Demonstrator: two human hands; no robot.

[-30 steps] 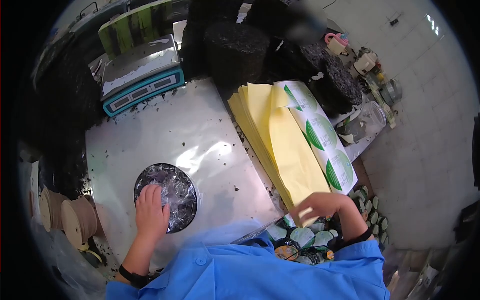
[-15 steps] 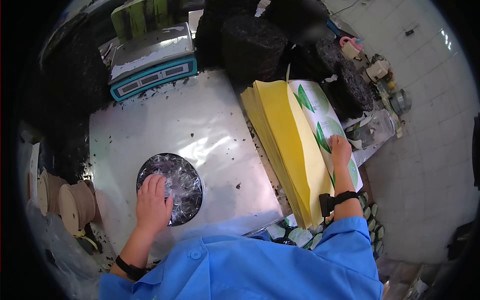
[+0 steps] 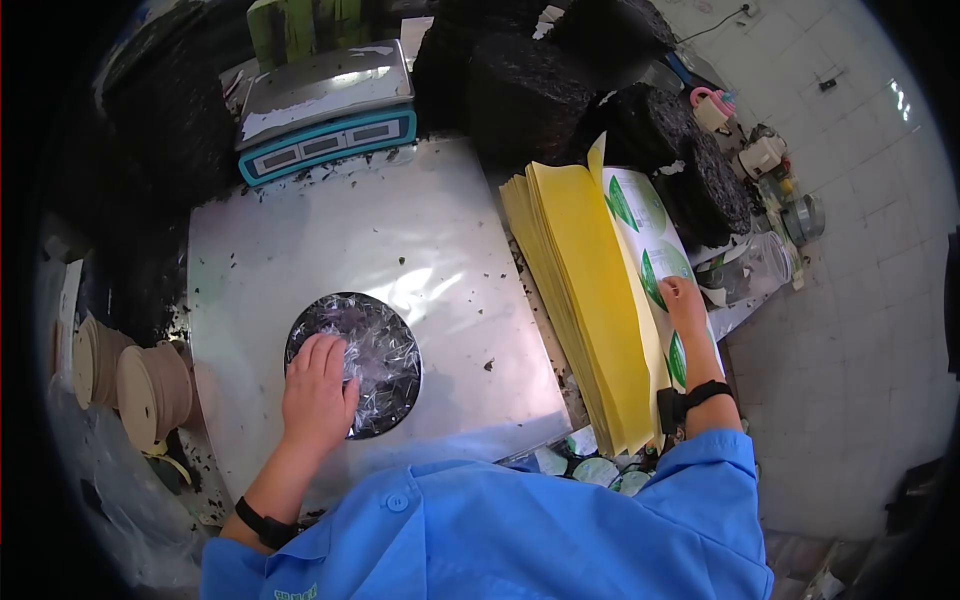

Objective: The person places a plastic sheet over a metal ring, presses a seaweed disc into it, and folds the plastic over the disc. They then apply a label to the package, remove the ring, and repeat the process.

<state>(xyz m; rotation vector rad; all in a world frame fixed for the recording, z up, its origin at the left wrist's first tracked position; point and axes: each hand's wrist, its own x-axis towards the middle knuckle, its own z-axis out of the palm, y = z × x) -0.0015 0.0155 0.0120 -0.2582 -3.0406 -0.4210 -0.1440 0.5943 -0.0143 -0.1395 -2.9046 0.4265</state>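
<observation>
My left hand (image 3: 318, 395) lies flat, fingers stretched, on the left part of a round black disc (image 3: 385, 365) wrapped in crinkled clear plastic film. The disc rests on a shiny metal work surface (image 3: 450, 330). To the right, my right hand (image 3: 686, 305) has its fingers pinched together at a white label sheet (image 3: 655, 235) printed with green leaves and circles. Beside that sheet, a thick stack of yellow paper (image 3: 580, 290) stands with its upper sheet bent up. What exactly sits between my right fingertips is too small to make out.
A teal-edged scale (image 3: 330, 145) stands at the back of the surface. Large black round blocks (image 3: 525, 95) sit behind the paper. Two spools of cord (image 3: 155, 395) are at the left, and a clear jar (image 3: 755, 265) at the right. Dark crumbs are scattered about.
The view has shifted slightly, so most things appear further right. My right hand stays at the label sheet, and the yellow sheet's far corner stands up more. My left hand remains on the disc.
</observation>
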